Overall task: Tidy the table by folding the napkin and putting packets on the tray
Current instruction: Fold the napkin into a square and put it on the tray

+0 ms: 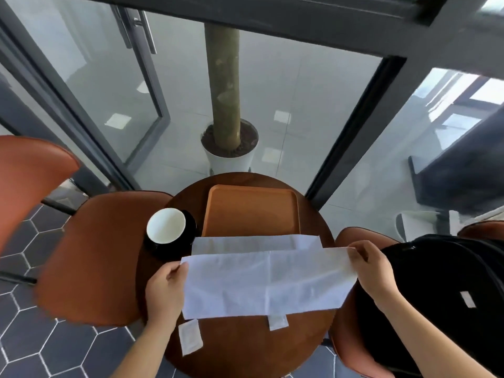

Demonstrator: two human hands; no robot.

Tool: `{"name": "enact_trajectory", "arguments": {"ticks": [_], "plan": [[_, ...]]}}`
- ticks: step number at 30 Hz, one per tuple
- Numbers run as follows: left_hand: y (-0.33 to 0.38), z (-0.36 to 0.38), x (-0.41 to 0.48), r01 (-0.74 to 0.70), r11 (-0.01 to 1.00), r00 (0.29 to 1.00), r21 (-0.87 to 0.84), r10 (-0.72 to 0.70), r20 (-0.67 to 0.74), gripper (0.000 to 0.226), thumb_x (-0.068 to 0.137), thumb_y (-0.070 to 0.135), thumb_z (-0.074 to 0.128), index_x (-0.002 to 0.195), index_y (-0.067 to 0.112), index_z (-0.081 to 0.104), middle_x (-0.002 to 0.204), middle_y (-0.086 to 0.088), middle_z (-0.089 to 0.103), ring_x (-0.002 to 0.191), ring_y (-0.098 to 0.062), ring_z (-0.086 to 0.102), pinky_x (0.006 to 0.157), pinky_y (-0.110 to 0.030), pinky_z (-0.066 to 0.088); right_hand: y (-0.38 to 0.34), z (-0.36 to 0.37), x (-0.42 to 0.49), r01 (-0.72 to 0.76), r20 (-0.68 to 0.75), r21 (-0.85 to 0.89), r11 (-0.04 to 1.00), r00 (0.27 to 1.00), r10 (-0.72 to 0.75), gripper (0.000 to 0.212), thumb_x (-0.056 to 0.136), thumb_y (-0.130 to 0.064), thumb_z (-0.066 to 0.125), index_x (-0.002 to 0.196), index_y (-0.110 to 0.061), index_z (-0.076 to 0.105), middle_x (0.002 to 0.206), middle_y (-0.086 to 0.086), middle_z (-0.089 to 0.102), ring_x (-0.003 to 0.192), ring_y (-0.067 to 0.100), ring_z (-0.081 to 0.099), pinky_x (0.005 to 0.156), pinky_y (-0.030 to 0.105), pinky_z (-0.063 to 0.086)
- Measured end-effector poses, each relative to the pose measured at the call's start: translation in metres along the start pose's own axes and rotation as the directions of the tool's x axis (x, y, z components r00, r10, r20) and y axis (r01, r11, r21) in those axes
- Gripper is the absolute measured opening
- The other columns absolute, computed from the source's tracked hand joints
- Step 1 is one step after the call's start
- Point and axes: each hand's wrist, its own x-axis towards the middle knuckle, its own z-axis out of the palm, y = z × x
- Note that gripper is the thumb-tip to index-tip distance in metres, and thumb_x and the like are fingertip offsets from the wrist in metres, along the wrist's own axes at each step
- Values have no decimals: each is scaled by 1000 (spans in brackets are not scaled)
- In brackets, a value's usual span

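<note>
The napkin (268,282) hides the top of the packet (277,322) at six o'clock and the tray's (252,211) near edge.

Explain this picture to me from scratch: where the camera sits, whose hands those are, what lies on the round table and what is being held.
There is one view, from a camera worn on a person's head, looking down. No machine: two bare hands. The left hand and right hand each pinch an end of a white napkin, partly folded over the round wooden table. Beyond it lies an orange tray with nothing on it, beside a white cup on a dark saucer. Two small white packets lie near the napkin's near edge: one at the table's left rim, one partly under the napkin.
</note>
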Motion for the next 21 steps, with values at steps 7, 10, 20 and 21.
{"name": "enact_trajectory", "arguments": {"ticks": [7,10,20,21], "plan": [[-7,35,40,28,998,999,54,-26,-43,18,95,25,65,102,12,74,84,11,69,82,-6,63,70,-28,47,15,38,51,-13,27,20,1000,1000,12,11,96,-28,60,90,-34,66,84,-13,70,78,5,64,60,23,44],[-12,56,55,43,997,996,71,-37,-86,21,94,24,66,104,7,74,81,12,66,79,-6,61,68,-21,44,29,59,77,-1,76,11,1000,997,1,18,94,-23,60,85,-37,65,82,-19,69,79,-1,63,64,24,45],[-37,84,56,-38,961,988,273,77,-135,31,95,17,64,124,8,66,117,-7,69,99,-21,67,83,-31,48,72,89,99,54,60,-153,987,997,-45,18,93,-20,67,111,-19,68,101,-4,67,84,15,64,72,35,53],[-38,81,52,-33,957,989,288,73,-128,30,94,17,65,122,8,66,116,-8,68,98,-22,67,82,-32,48,71,87,94,82,37,-191,978,996,-77,21,91,-17,68,112,-16,69,104,-2,65,86,17,63,71,32,51]]}}
